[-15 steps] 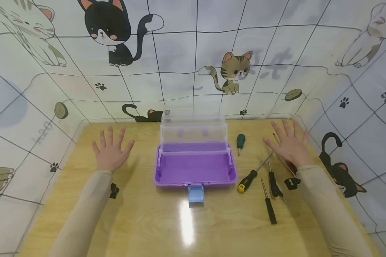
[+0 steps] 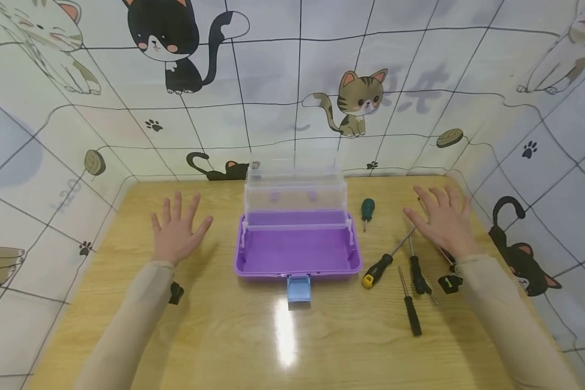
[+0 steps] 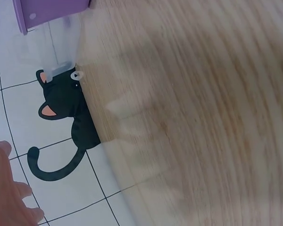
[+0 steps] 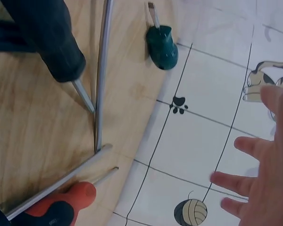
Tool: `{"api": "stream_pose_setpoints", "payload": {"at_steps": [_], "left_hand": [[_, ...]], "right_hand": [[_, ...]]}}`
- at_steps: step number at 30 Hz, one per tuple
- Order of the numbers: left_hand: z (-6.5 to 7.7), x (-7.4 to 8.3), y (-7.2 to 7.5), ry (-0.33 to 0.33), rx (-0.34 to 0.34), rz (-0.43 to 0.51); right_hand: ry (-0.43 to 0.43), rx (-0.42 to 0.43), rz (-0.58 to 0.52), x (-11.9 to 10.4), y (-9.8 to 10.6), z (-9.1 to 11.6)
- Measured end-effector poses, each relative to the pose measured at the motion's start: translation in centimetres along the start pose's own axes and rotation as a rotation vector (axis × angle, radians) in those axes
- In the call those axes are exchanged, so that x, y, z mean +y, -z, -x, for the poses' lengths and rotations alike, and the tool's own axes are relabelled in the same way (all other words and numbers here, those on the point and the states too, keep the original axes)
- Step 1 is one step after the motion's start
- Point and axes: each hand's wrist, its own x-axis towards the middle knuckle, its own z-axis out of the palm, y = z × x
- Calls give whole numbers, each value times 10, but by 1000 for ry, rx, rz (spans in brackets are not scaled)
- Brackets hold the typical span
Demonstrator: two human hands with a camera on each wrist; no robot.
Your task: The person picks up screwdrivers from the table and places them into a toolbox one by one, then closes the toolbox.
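My left hand point(image 2: 177, 233) is held over the table left of the purple box, fingers spread and nothing in them. My right hand point(image 2: 446, 222), its fingers also apart, hangs above the screwdrivers on the right and partly covers them. Between the hands stands the purple box point(image 2: 297, 252), its clear lid point(image 2: 296, 197) raised and its blue latch point(image 2: 299, 288) hanging at the front. Right of it lie a small green screwdriver point(image 2: 368, 208), a yellow-ended black screwdriver point(image 2: 377, 271), a thin black screwdriver point(image 2: 412, 317) and a black-handled one point(image 2: 418, 276). A red-and-black screwdriver point(image 4: 82, 195) shows in the right wrist view.
A cloth wall printed with cats point(image 2: 358, 103) and grid lines encloses the wooden table point(image 2: 224, 346) at the back and both sides. Small black pieces show at the left wrist point(image 2: 176, 293) and near the right wrist point(image 2: 450, 283).
My left hand has drifted slightly right, toward the box. The right hand has shifted a little right, its fingers slightly more bent. The head view has tilted a little; the box and screwdrivers stay put.
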Motion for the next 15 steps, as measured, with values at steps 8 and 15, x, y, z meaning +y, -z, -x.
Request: {"api": "stream_pose_setpoints", "payload": {"at_steps": [8, 15], "left_hand": [[10, 9, -3, -66, -18, 34], [22, 23, -12, -145, -24, 127]], "right_hand": [[71, 62, -69, -10, 0, 7], [126, 28, -105, -16, -1, 20]]}}
